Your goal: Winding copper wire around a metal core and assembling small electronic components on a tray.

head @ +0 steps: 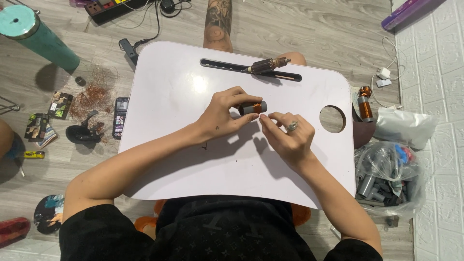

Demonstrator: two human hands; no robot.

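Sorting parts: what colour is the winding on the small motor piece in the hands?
Copper-orange, with a grey end band, on the small motor armature; head view.

Both forearms reach forward from the black sleeves and converge toward the middle. The left hand (223, 115) is turned with its back up and slightly outward, wrist nearly straight, its fingers (237, 93) curled round and closed in a grip, thumb tucked below. A small dark mark shows on the back of this hand near the wrist. The right hand (286, 137) lies palm down just beside it, fingers bent, their tips drawn together in a pinch close to the left hand's thumb. A ring sits on one right finger.
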